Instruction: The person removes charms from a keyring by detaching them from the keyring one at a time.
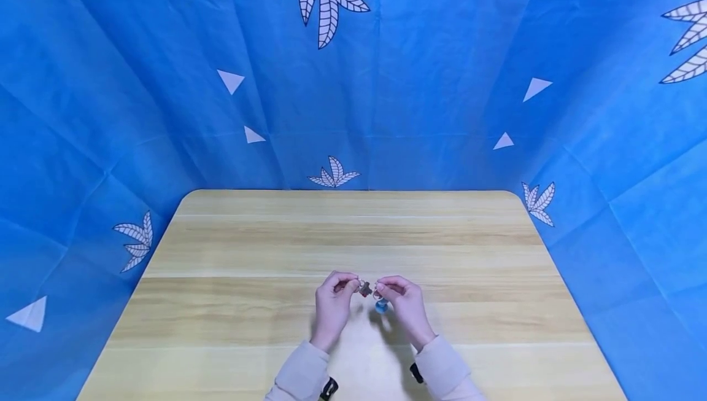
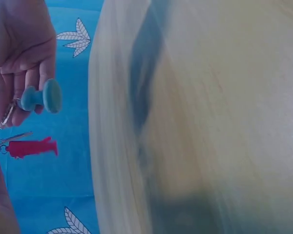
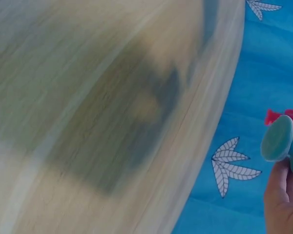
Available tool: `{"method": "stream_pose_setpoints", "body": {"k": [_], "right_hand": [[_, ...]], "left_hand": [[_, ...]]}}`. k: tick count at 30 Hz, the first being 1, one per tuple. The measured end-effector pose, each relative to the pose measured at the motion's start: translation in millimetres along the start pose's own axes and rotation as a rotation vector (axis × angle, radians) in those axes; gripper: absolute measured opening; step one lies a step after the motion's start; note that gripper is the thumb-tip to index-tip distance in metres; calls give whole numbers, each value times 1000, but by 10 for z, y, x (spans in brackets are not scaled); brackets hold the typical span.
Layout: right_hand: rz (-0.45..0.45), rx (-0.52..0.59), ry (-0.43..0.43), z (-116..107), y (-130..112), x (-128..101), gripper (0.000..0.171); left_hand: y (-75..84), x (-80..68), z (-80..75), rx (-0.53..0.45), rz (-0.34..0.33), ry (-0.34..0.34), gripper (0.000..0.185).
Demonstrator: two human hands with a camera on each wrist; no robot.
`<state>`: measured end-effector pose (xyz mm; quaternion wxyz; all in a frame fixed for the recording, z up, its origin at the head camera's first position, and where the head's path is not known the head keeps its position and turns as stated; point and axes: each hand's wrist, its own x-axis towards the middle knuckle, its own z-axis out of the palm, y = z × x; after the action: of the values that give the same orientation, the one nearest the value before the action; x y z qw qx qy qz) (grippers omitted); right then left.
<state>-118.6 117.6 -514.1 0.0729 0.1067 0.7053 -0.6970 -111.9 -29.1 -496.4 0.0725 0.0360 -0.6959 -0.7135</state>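
- Head view: both hands raised just above the wooden table (image 1: pixel 232 253), near its front edge. Left hand (image 1: pixel 332 303) pinches a small red charm (image 1: pixel 365 289); right hand (image 1: pixel 405 304) pinches a metal ring (image 1: pixel 377 295), a blue knob charm (image 1: pixel 381 306) hanging beneath.
- Left wrist view: red charm (image 2: pixel 31 146) hangs on a thin clasp; blue knob charm (image 2: pixel 41 97) sits against the right hand's fingers (image 2: pixel 19 73), which curl around the ring (image 2: pixel 7 114).
- Right wrist view: blurred table; blue knob charm (image 3: pixel 279 139) above a fingertip (image 3: pixel 283 195), red charm (image 3: pixel 283 117) behind.

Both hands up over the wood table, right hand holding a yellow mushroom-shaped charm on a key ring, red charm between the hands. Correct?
One thing is off: the mushroom-shaped charm is teal, not yellow, as the left wrist view shows. The rest stands: the right hand holds it at a key ring, the red charm hangs between it and the left hand, over the wood table.
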Motion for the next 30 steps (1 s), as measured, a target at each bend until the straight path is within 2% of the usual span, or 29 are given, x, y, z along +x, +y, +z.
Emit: {"method": "stream_pose_setpoints", "body": {"k": [9,13,20,25,30], "right_hand": [[-2,1,10,-91,-20,119,29],[13,25,28,-193,-9,261,29],[59,21,144,-423,-61,642,28],[94,79,177,-581,-79,952,28],[62,169,270,-708,-64,1207,28]], "left_hand": [[-13,1,-83,30,-43,0,11],[-19,-3,-118,50,-28,16,10],[-213,49,-172,-6,-16,26,10],[-278,19,-213,46,-10,19,10],[-301,-41,-230,41,-34,5,9]]}}
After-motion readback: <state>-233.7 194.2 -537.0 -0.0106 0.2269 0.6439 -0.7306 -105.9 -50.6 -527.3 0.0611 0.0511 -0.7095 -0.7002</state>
